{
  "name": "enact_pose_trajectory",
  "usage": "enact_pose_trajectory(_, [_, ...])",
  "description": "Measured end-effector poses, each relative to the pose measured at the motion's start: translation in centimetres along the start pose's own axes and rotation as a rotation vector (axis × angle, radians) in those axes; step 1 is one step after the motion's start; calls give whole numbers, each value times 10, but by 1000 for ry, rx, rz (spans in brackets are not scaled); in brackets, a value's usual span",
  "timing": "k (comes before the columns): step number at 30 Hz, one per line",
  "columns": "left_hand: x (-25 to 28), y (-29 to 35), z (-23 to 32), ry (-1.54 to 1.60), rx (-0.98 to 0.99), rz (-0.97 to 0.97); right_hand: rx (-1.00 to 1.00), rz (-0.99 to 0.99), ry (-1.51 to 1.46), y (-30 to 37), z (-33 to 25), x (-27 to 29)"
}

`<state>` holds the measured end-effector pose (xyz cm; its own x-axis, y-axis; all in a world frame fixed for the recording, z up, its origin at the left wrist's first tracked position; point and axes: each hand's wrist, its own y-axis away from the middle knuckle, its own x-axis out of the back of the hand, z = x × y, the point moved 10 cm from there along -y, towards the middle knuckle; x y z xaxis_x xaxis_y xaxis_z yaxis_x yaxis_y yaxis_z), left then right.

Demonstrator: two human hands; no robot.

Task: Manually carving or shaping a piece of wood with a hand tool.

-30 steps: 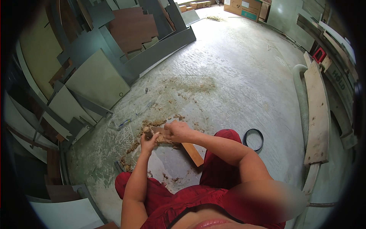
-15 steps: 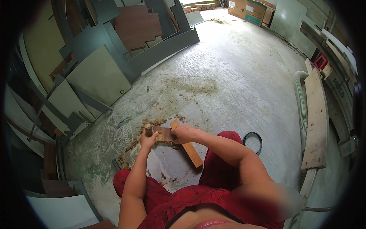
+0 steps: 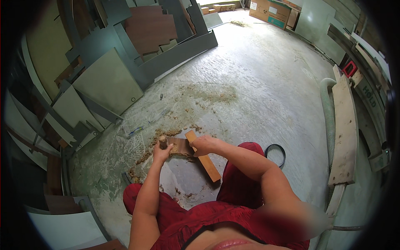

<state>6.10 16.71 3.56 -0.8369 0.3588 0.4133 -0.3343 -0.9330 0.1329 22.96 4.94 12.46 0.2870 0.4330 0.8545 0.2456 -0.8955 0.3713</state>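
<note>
My left hand [image 3: 160, 153] is closed round a short, round wooden stick [image 3: 163, 141], whose pale end points up. Between my hands lies a small brown wood-grain board piece [image 3: 179, 142] with a rough, chipped near edge. A long orange-brown wooden bar [image 3: 209, 167] slants from beside that piece toward my right knee. Over the bar's upper part, my right hand [image 3: 204, 145] is closed, with its fingers curled at the bar's left edge next to the board piece. Part of the bar is hidden under this hand.
Wood shavings [image 3: 141, 162] litter the concrete floor [image 3: 266, 96]. A black ring [image 3: 276, 155] lies right of my knee. Cut panels [image 3: 110, 83] lean on the left. A ribbed hose [image 3: 328, 108] and long boards [image 3: 343, 133] line the right. A carton [image 3: 270, 12] stands far back.
My right hand has shifted slightly to the right, off the board piece's edge and over the bar. My left hand has stayed nearly in place on the stick.
</note>
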Motion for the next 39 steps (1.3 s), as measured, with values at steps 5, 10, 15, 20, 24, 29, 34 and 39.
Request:
enact_pose_trajectory(5, [3, -8, -19, -131, 28, 29, 19, -59, 19, 1, -5, -8])
enact_pose_trajectory(10, [1, -13, -28, -169, 38, 3, 21, -60, 27, 1, -3, -10])
enact_pose_trajectory(15, [3, -10, -23, -150, 23, 31, 11, -68, 32, 1, -2, -13])
enact_pose_trajectory(20, [1, -7, -11, -23, -10, 13, 0, -73, 32, -1, 1, -17])
enact_pose_trajectory(24, [4, -10, -20, -5, 35, 31, 35, 8, -1, -3, 2, -14])
enact_pose_trajectory(29, [5, -11, -21, -41, 22, 31, 30, 17, 0, 1, 0, -10])
enact_pose_trajectory(34, [9, -6, -27, -58, 50, 47, 14, -10, 5, -1, 3, -16])
enact_pose_trajectory(39, [27, -4, -26, -58, 83, 121, -208, -110, -241, -30, 71, -61])
